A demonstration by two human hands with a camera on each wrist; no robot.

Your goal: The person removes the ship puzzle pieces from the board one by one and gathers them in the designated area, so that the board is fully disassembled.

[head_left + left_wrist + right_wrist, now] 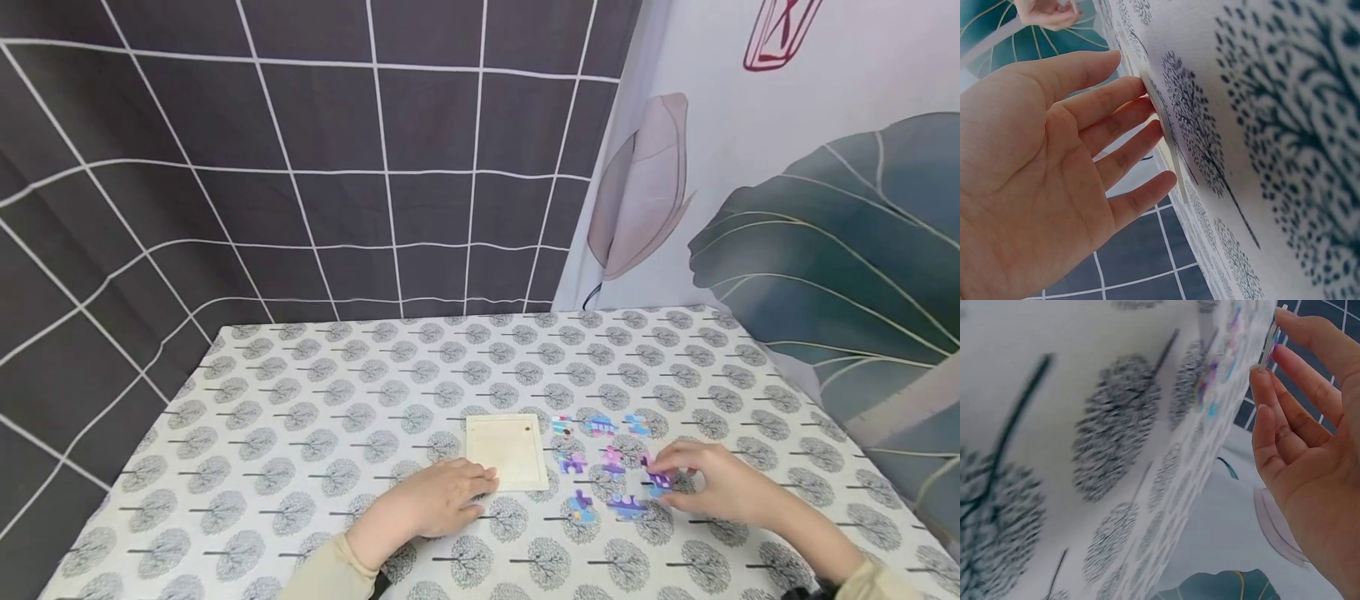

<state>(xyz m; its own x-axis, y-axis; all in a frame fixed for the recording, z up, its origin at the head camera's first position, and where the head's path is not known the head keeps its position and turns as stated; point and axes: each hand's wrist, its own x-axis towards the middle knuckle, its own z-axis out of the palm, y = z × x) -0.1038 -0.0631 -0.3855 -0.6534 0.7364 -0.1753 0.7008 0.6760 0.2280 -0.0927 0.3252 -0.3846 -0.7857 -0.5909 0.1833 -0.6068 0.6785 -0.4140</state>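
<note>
At the near left corner of a pale wooden puzzle tray (508, 454), my left hand (431, 500) rests with its fingertips on the rim. In the left wrist view its fingers (1113, 134) are extended, the palm facing the camera. My right hand (723, 483) pinches a purple and blue puzzle piece (660, 479) between thumb and fingers. The right wrist view shows that piece (1269, 350) edge-on, lifted off the cloth. Left of this hand lie several loose jigsaw pieces in rough rows, among them a pink one (612, 460) and a purple-blue one (627, 506).
A white cloth printed with grey trees (337, 433) covers the table. More pieces, such as a blue striped one (602, 425), lie right of the tray. Behind the table hang a dark grid-patterned curtain (322, 208) and a leaf-printed curtain (847, 242).
</note>
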